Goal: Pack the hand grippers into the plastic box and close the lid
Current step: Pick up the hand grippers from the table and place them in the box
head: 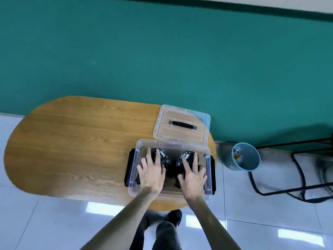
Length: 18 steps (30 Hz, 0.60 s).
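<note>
Two black hand grippers with metal springs, one (163,157) on the left and one (187,158) on the right, are seen inside the clear plastic box (208,170) on the wooden table (72,150). The left hand (152,171) and right hand (191,175) are laid flat on them with fingers spread, nothing clasped. The lid (182,124) is lying off the box, just behind it.

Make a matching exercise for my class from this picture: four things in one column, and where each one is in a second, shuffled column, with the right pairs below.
Things
1. lid
2. hand grippers
3. blue bin
4. plastic box

Places
A. on the floor, right of the table
B. inside the box, under both hands
C. flat on the table, behind the box
D. at the table's near right edge, open

Pairs: 1-C, 2-B, 3-A, 4-D
</note>
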Motion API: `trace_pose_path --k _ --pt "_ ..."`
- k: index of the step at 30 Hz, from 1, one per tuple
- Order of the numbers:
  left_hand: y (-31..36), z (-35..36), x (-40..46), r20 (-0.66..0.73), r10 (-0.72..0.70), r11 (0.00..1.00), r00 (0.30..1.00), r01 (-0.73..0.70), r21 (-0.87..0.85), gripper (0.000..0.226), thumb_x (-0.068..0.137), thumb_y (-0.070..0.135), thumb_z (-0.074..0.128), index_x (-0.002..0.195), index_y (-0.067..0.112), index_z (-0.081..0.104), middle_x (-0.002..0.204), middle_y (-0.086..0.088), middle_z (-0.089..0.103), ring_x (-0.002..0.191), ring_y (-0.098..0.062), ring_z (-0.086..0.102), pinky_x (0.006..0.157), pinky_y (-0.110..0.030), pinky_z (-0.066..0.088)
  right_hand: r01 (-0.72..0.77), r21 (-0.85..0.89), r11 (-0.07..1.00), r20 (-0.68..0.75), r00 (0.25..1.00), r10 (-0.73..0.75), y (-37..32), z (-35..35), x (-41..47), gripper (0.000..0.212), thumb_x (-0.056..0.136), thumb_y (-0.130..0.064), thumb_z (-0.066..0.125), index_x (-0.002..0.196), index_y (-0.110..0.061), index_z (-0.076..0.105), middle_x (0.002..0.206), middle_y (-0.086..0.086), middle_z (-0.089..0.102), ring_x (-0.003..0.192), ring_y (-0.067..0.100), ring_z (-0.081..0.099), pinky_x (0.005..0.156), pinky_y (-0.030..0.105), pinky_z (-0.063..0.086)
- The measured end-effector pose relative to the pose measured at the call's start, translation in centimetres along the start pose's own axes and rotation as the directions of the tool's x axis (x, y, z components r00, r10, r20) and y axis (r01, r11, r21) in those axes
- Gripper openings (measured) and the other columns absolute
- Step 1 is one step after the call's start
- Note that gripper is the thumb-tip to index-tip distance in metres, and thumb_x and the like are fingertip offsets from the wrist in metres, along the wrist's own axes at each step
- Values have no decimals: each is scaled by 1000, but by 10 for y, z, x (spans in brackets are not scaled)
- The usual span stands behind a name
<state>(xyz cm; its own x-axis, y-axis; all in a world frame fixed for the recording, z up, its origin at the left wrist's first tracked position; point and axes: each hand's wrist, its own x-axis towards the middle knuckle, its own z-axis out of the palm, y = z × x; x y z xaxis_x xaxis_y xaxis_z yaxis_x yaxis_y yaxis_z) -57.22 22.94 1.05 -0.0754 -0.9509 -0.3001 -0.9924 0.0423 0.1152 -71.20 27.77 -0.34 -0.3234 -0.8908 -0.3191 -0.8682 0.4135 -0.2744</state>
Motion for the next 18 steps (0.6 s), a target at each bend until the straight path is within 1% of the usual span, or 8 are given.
trace_pose_path --k 4,7,8,11,14,16,18 --pt "-3 17 21 48 -29 999 998 27 41 69 105 43 39 162 24 5 168 -13 4 122 -29 38 97 -42 36 33 -15 999 22 999 -33 2 15 25 69 93 -27 55 154 -39 25 167 4 -9 115 33 34 98 47 32" --pt "-3 30 29 98 -42 998 994 38 40 68 105 42 37 162 26 3 168 -12 1 122 -28 37 97 -42 34 5 -22 1000 48 999 -4 5 25 36 70 92 -26 55 154 -37 25 167 6 -8 114 33 34 97 47 32" --pt "-2 34 32 114 -40 998 993 35 48 67 106 41 36 162 27 2 168 -11 0 122 -28 36 98 -43 34 15 -36 999 36 999 -14 7 28 38 69 92 -28 56 154 -36 26 167 7 -5 112 34 35 95 47 33" --pt "-2 40 37 141 -48 997 989 40 58 66 106 42 31 161 28 -3 169 -10 -4 123 -27 37 98 -43 34 32 -84 996 -35 999 -35 11 37 44 70 86 -33 64 150 -33 38 166 9 11 105 37 43 87 48 40" --pt "-2 43 35 140 -52 998 989 45 53 67 106 44 28 161 29 -7 169 -10 -9 122 -26 38 99 -43 35 30 -118 993 -26 999 -34 9 43 40 73 83 -34 64 151 -32 37 166 10 13 103 38 45 84 49 40" --pt "0 43 35 143 -56 998 988 51 41 68 105 47 25 161 28 -9 168 -9 -15 124 -26 38 100 -43 35 35 -141 989 -20 999 -38 8 43 41 74 84 -36 63 152 -32 34 166 11 11 108 42 47 86 52 41" --pt "1 40 35 116 -51 998 992 48 35 69 104 51 24 161 27 -6 168 -8 -17 126 -28 37 98 -44 36 18 -142 990 -5 1000 -19 6 40 44 76 84 -40 59 153 -34 29 166 11 11 121 44 44 93 56 41"
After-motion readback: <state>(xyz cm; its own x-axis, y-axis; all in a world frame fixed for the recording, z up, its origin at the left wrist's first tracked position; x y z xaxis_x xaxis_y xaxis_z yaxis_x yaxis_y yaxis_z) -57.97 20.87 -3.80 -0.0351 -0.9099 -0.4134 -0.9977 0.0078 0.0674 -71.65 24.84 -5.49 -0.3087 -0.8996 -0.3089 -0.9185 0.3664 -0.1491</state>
